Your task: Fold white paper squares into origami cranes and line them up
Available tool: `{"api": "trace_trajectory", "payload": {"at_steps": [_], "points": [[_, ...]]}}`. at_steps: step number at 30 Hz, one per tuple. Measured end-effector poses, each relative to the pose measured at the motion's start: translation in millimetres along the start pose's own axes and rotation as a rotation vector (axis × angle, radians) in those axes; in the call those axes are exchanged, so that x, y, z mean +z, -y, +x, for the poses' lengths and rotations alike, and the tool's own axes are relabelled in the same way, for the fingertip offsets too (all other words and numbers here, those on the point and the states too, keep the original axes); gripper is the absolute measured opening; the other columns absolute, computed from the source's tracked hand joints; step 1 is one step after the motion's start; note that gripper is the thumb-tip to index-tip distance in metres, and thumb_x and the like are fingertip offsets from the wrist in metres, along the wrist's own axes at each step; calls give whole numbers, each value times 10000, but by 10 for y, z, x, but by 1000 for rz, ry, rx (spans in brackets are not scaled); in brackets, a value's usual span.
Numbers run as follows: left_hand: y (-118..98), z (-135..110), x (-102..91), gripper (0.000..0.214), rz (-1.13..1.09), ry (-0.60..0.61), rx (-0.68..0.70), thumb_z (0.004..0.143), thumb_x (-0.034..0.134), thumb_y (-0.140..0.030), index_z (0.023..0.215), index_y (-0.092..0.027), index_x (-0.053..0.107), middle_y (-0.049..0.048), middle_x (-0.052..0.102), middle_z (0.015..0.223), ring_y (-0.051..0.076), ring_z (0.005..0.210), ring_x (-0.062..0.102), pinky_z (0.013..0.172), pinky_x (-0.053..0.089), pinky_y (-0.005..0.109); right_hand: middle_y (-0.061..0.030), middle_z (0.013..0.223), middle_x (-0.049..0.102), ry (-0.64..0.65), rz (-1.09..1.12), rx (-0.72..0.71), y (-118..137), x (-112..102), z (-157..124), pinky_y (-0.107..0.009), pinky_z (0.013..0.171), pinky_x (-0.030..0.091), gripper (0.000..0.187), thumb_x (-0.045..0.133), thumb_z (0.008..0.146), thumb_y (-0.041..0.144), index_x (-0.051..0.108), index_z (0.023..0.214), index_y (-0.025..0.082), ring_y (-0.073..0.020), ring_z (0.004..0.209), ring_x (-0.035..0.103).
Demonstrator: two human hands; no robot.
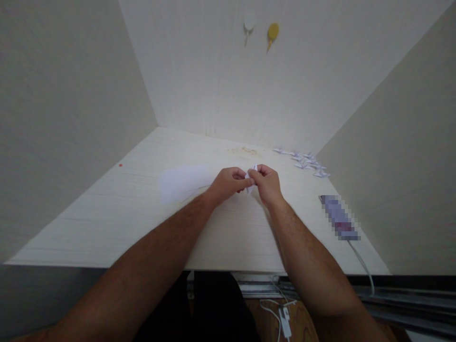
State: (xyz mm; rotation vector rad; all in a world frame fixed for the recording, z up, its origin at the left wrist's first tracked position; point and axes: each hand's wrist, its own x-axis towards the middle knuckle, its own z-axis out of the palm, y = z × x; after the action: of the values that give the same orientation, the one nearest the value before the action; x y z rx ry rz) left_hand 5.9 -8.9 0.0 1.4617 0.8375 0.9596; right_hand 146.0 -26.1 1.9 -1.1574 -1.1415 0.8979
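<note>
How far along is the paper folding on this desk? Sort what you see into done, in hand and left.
Done: a row of folded paper pieces lies at the far right of the desk. In hand: the left hand and right hand together pinch one small white piece. Left: a flat white sheet beside the left hand looks unfolded, so more probably remains.

Left hand (230, 184): knuckles up, fingers curled, thumb and forefinger pinched together at the tips.
Right hand (267, 184): mirrors the left, fingers curled, tips pinched together.
Fingertips (251, 174): both sets meet tip to tip between the two hands.
Left forearm (149, 266): bare, stretched forward, angling in toward the fingers.
Right forearm (306, 256): bare, angling in likewise.
Left wrist (211, 194): nearly straight, just behind the fingers.
Right wrist (276, 204): nearly straight, near the left one.
</note>
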Motion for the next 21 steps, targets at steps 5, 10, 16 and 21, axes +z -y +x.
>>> {"api": "trace_trajectory", "payload": {"at_steps": [5, 10, 16, 21], "points": [[20, -1, 13, 256, 170, 16, -16, 673, 719, -323, 582, -161, 543, -22, 541, 497, 73, 441, 444, 447, 310, 212, 47, 530, 516, -25, -87, -37, 2, 8, 7, -244, 479, 314, 190, 657, 710, 323, 555, 605, 202, -100, 494, 425], [9, 10, 11, 201, 187, 47, -18, 665, 683, -260, 571, -168, 531, -43, 513, 474, 66, 428, 413, 435, 278, 205, 41, 550, 522, -28, -158, -54, -15, 13, 17, -245, 479, 307, 171, 621, 745, 333, 584, 649, 196, -105, 506, 435], [-30, -19, 9, 154, 168, 85, -51, 621, 689, -218, 591, -162, 549, -46, 539, 504, 68, 442, 431, 436, 289, 200, 32, 600, 576, -103, -128, -67, -21, 4, 31, -249, 513, 358, 92, 639, 691, 278, 627, 715, 191, -116, 543, 482], [38, -4, 15, 224, 244, 4, 37, 687, 689, -312, 582, -160, 563, -27, 552, 518, 84, 465, 451, 454, 298, 211, 19, 648, 619, -55, -19, -60, -5, -20, 39, -257, 560, 405, 101, 676, 664, 275, 635, 706, 193, -122, 582, 525]]}}
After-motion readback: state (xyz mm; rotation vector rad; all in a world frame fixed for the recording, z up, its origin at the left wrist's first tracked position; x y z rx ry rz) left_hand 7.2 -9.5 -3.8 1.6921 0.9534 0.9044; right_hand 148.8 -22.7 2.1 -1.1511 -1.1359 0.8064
